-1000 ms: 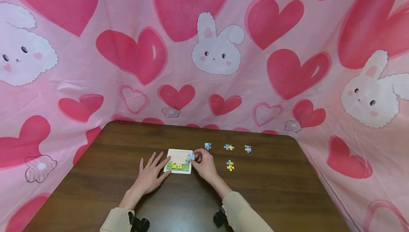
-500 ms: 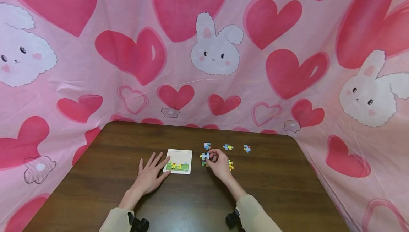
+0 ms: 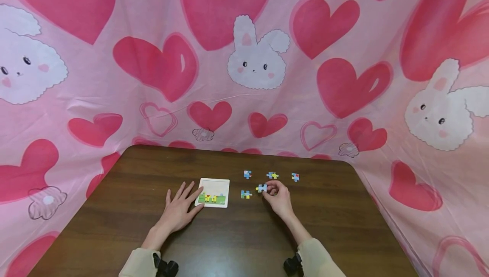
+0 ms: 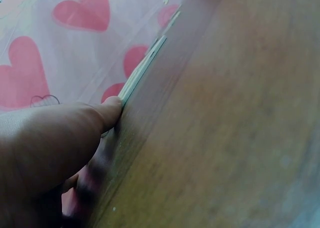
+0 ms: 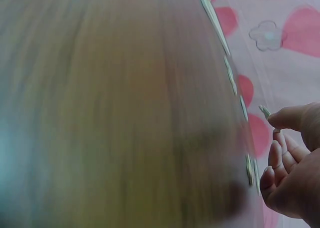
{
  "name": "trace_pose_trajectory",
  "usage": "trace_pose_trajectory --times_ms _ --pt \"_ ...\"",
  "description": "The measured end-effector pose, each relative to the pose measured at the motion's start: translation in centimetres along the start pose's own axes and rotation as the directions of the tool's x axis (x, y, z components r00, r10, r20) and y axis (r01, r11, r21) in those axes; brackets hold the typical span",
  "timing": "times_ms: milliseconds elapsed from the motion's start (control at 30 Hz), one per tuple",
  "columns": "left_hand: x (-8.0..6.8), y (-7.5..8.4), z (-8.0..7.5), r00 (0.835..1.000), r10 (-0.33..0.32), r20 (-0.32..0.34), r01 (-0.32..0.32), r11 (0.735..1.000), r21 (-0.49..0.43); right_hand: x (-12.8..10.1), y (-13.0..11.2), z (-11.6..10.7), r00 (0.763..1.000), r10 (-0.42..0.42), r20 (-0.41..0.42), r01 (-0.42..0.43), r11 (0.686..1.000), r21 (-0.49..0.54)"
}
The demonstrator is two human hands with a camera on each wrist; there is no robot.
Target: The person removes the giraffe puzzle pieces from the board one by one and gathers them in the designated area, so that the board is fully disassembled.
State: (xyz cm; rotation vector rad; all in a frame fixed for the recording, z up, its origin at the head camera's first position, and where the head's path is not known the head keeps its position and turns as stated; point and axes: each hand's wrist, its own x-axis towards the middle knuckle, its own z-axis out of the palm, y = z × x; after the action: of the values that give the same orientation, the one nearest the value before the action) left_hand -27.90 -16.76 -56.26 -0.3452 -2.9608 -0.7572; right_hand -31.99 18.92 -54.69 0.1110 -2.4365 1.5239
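Observation:
A white-framed puzzle board lies on the table, with a green strip and yellow figures along its lower part. My left hand rests flat with fingers spread, index finger and thumb at the board's left side. The left wrist view shows the left thumb against the edge of the board. My right hand pinches a light blue jigsaw piece with a yellow knob. That jigsaw piece is edge-on and raised above the table in the right wrist view, between thumb and fingers of the right hand.
A blue, green and yellow jigsaw piece lies between the board and my right hand. Farther back are a blue-and-red piece, a blue-and-yellow piece and another piece with a red spot. A pink heart-patterned cloth hangs behind the brown table.
My right hand has carried the light blue piece rightward, away from the board. A piece on the table beside the board now shows fully, while the yellow one is behind the hand. The left hand stays put.

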Motion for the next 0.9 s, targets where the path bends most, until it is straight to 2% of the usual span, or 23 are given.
trace_pose_trajectory --times_ms 333,567,900 --pt "0.1 -0.3 0.1 0.999 -0.012 0.037 0.011 1.0 0.009 -0.2 2.1 -4.1 0.998 0.048 -0.047 -0.05 0.997 -0.054" --pt "0.1 -0.3 0.0 0.999 -0.011 0.038 0.011 1.0 0.003 -0.4 3.6 -7.3 0.995 0.067 -0.068 -0.074 0.99 -0.116" --pt "0.1 -0.4 0.1 0.999 -0.011 0.041 0.011 1.0 0.007 -0.7 4.6 -10.2 0.995 0.095 -0.015 -0.096 0.961 -0.258"
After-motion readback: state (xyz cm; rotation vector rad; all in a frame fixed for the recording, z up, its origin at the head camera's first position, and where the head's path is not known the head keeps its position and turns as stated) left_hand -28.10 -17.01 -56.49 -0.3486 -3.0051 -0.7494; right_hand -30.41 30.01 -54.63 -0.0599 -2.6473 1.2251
